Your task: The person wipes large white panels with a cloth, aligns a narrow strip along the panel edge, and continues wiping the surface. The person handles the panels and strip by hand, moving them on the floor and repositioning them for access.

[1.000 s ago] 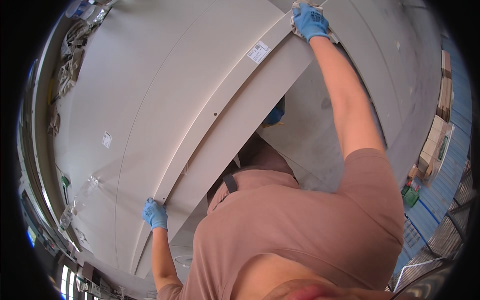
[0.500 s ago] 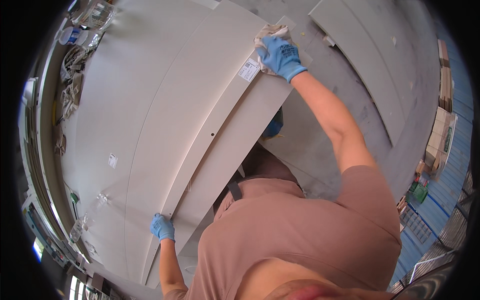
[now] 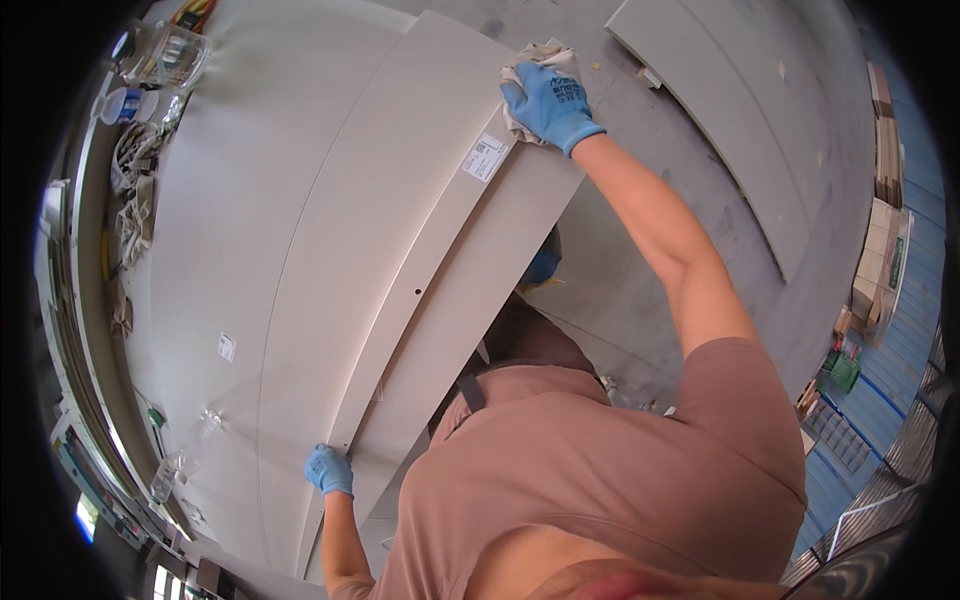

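Observation:
A long, narrow beige panel [image 3: 470, 290] lies slanted on top of a wider beige panel [image 3: 330, 250] on a large pale work surface [image 3: 230, 200]. My left hand [image 3: 328, 470], in a blue glove, grips the narrow panel's near edge. At the panel's far end my right hand [image 3: 548, 102], also gloved in blue, presses a crumpled white cloth [image 3: 537, 58] onto the panel. A small white sticker [image 3: 485, 157] sits just left of that hand, and a small hole [image 3: 417, 292] shows midway along the panel.
Another long beige panel [image 3: 720, 110] lies on the grey floor at the upper right. Plastic bottles [image 3: 135, 95] and crumpled paper line the surface's left rim. Stacked cardboard boxes [image 3: 880, 250] and a green crate [image 3: 843, 370] stand at the right on blue flooring.
My right hand with the cloth has slid left and toward me along the panel's far end. My left hand has kept its grip on the near edge.

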Available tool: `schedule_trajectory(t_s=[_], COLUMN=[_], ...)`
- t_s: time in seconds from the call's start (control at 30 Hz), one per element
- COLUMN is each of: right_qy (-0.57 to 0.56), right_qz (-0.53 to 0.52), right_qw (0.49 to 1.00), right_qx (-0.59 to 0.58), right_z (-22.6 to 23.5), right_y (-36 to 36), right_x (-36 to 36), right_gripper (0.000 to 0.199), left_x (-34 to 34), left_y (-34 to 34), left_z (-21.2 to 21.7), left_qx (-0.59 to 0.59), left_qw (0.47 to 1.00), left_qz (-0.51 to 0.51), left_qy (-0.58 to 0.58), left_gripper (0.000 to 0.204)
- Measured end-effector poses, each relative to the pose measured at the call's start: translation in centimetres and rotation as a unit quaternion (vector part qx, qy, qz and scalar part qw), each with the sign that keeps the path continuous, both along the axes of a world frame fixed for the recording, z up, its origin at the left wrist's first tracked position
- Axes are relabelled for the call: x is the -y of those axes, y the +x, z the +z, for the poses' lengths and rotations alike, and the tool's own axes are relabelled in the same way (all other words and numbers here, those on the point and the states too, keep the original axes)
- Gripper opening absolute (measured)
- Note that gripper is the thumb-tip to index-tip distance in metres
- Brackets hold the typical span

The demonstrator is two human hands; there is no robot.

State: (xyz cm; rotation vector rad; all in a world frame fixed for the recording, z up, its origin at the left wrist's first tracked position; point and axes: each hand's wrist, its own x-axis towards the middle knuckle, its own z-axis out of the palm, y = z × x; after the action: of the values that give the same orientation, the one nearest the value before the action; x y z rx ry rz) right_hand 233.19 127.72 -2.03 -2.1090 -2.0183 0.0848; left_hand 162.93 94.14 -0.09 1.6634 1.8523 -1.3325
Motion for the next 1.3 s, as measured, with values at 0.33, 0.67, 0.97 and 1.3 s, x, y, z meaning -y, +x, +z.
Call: schedule_trajectory(t_s=[0.33,0.67,0.97,1.3], right_qy=[-0.135,-0.111,0.1,0.102], right_qz=[-0.231,-0.242,-0.3,-0.081], right_qw=[0.954,0.95,0.935,0.983], right_qx=[-0.136,-0.166,-0.162,-0.133], right_z=[-0.2,-2.7,-2.6,4.6], right_y=[2.6,6.7,17.9,0.3], right_x=[-3.9,-5.7,-10.5,-10.7], right_gripper=[0.049,0.047,0.041,0.046], left_x=[0.3,0.1,0.0,0.1], left_y=[0.3,0.2,-0.2,0.4], left_z=[0.3,-0.1,0.1,0.5], left_qx=[0.006,-0.005,0.004,0.004], left_qw=[0.999,1.0,1.0,0.998], left_qz=[-0.018,0.005,0.005,0.037], left_qy=[0.032,0.019,0.025,0.055], left_gripper=[0.049,0.048,0.053,0.054])
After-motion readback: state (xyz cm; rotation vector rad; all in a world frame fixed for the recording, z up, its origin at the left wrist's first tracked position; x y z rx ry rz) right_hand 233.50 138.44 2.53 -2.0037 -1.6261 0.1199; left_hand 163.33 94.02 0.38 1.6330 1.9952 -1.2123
